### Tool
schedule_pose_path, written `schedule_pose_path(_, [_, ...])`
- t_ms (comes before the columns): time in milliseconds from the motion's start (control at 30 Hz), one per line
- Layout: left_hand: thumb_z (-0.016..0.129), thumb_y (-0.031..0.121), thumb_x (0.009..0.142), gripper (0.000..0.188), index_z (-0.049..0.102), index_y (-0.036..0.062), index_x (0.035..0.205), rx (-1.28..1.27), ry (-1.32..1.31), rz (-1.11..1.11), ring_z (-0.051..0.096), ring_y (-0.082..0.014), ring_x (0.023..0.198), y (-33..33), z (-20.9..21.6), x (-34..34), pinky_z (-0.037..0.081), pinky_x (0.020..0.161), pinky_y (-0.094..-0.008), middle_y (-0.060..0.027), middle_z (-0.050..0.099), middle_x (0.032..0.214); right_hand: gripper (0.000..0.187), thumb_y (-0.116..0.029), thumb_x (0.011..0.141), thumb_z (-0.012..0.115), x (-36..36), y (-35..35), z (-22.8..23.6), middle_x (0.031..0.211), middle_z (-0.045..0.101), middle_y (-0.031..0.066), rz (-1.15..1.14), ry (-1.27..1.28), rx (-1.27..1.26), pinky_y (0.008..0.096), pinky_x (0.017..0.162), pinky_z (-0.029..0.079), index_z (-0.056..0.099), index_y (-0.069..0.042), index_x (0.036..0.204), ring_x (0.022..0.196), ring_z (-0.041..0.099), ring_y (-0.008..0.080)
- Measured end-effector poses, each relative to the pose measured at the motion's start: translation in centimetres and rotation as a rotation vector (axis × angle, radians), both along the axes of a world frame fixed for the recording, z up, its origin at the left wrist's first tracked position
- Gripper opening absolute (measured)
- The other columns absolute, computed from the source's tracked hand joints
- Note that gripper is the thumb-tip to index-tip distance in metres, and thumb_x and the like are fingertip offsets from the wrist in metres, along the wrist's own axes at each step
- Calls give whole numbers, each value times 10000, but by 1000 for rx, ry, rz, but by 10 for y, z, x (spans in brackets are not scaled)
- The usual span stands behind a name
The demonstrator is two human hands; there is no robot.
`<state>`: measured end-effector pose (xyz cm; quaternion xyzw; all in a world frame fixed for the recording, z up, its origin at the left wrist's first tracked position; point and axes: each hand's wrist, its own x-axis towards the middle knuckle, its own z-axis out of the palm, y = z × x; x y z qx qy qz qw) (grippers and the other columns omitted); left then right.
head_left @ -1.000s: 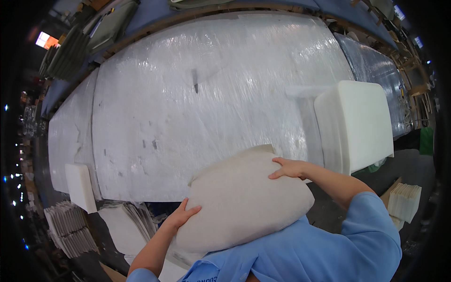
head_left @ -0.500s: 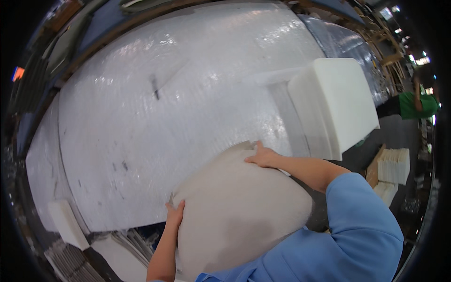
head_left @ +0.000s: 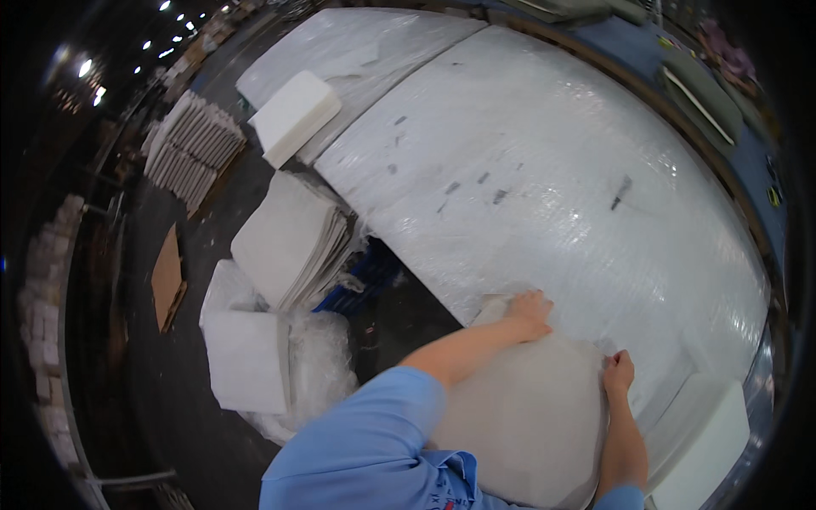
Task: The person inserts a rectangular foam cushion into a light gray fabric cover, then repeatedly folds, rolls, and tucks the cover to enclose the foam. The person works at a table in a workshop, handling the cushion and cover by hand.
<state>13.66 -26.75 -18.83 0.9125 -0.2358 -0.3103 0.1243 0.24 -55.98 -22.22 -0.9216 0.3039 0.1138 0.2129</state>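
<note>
A beige fabric-covered cushion (head_left: 531,416) lies against my body at the near edge of a broad work surface (head_left: 544,161) wrapped in clear plastic film. My left hand (head_left: 529,316) is closed at the cushion's far left corner, its fingers curled over the fabric edge. At the far right corner, my right hand (head_left: 620,372) pinches the cover's edge between thumb and fingers. The cushion's near end is hidden by my blue shirt and the picture's lower edge. Close to my right forearm stands a thick white foam block (head_left: 705,442).
Another white foam block (head_left: 297,115) rests on the table's far left end. Left of me are a stack of pale sheets (head_left: 285,234), white pieces (head_left: 246,357) with plastic wrap, and cardboard (head_left: 167,276). A grey stack (head_left: 191,144) stands farther off; grey-green cushions (head_left: 701,98) lie beyond the table.
My view has swung left, bringing the floor stacks into sight. The left hand has come onto the cushion's far left corner, and the right hand now grips its right edge.
</note>
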Motion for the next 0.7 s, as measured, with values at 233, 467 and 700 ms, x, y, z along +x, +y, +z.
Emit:
schedule_pose_path(233, [734,292,878,423,669,109,1253,19,-168,-65,559,-312,1266,-22,-26,-9,471,1017,-492,-138,610,1300,259,-274,887,715,-3,-14,-7,1070,741,182,109,172,-70,489,869,543,717,-35,989,1002,699,379])
schedule_pose_path(467, [673,329,965,320,646,65,1145,-366,-222,33,610,-303,1113,-22,-31,-11,465,935,-487,-109,671,1105,158,-151,948,657,-2,-18,24,966,686,209,89,-260,151,460,824,509,636,-22,1036,948,662,391])
schedule_pose_path(700, [650,324,988,256,697,86,909,-409,-269,-76,595,-345,1043,-29,-31,-6,465,909,-491,-112,674,998,233,-213,970,655,8,-10,44,990,727,207,274,-151,128,480,824,520,631,-46,1131,986,694,388])
